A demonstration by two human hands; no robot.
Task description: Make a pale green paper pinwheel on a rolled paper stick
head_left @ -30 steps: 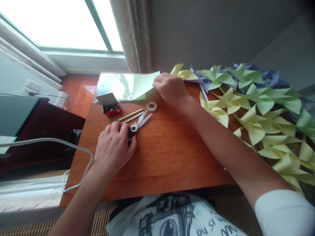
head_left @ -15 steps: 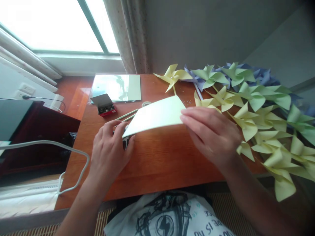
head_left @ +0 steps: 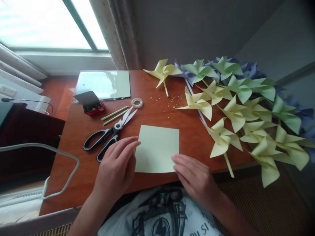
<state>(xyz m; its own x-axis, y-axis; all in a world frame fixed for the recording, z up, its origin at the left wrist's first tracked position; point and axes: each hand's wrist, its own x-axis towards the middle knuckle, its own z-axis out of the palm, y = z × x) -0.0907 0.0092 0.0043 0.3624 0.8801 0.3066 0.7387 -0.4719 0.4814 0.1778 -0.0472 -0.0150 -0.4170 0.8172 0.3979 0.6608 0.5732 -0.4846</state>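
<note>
A nearly square pale green sheet of paper [head_left: 157,149] lies at the front of the table, between my hands. My left hand [head_left: 120,160] is closed at the sheet's left edge, fingertips together; its thumb is mostly hidden. At the lower right corner, my right hand [head_left: 194,175] has its fingers closed on the paper, the thumb hidden beneath. Black-handled scissors [head_left: 118,126] lie partly spread on the table, just beyond my left hand, which covers part of one handle.
Two pale green paper sticks [head_left: 114,116], a tape roll [head_left: 137,103] and a red box [head_left: 93,108] of small metal pieces sit behind the scissors. A shiny packet [head_left: 103,84] is at the back. Many paper pinwheels [head_left: 222,136] cover the right side. A white cable [head_left: 73,175] crosses the left edge.
The sheet came down from a raised, tilted position to the table, nearer to me. My left hand left the scissors and moved to the sheet's left edge. My right hand lowered with the sheet.
</note>
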